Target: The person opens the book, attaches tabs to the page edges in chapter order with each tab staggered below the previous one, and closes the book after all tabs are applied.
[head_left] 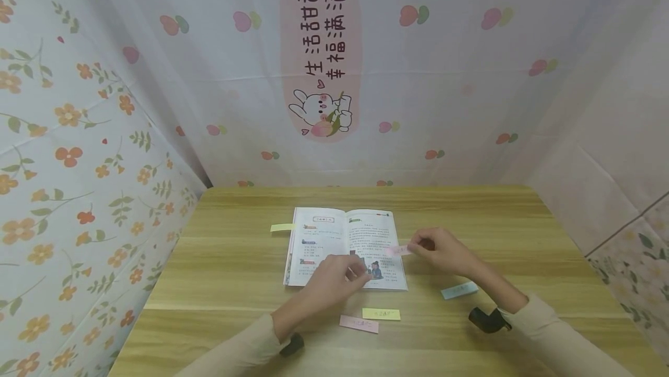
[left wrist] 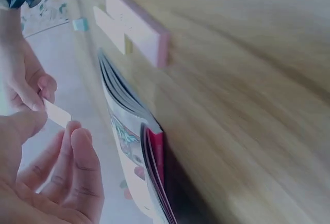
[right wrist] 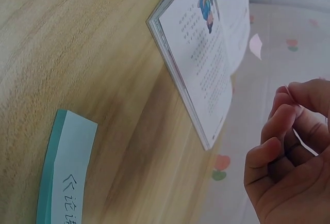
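An open book with printed text and a small picture lies on the table, a yellow sticky note poking out past its left edge. Between thumb and fingertips my right hand pinches a pink sticky note over the right page's outer edge; its far end shows pale pink in the right wrist view. Over the lower part of the book is my left hand, which hides some of both pages. In the left wrist view, its thumb and fingers stand apart with nothing gripped.
Near the front of the table lie a yellow sticky note pad and a pink pad. A blue-green pad with handwriting lies under the right forearm. Patterned cloth hangs behind the wooden table.
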A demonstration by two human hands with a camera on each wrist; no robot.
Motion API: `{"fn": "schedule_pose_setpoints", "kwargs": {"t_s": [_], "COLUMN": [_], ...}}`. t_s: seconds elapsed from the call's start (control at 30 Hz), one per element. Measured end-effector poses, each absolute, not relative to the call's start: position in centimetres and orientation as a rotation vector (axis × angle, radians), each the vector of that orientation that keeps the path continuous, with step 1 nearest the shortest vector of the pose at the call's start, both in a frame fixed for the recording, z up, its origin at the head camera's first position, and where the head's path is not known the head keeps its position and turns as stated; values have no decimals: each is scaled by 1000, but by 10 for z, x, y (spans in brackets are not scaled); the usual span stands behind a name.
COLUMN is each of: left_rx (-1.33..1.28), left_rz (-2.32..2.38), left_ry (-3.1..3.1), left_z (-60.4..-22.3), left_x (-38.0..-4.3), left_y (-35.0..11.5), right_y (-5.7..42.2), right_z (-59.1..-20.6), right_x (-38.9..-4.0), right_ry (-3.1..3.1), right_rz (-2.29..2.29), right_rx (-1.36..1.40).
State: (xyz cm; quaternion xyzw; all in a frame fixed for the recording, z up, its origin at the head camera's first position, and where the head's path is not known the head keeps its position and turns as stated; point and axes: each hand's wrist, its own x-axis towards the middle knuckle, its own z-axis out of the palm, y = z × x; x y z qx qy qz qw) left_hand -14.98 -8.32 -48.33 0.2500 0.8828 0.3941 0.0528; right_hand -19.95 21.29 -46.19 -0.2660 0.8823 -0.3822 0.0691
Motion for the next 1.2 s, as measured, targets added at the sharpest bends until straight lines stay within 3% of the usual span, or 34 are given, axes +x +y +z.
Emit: {"fn": "schedule_pose_setpoints", "kwargs": {"t_s": [0.53,1.2], "left_rx": [447,416], "left_rz": [1551,1724], "left_ry": [2563,2389], "left_z": [-488,-483], "left_x": [-172,-179], "left_y": [-63,-45], "right_y": [203,206], "right_z": [-466,-472], "right_x": [-194,-197], "right_ry": [2585,2553], "right_rz": [-1289,-1299], "right_rx": [-868,-853]}}
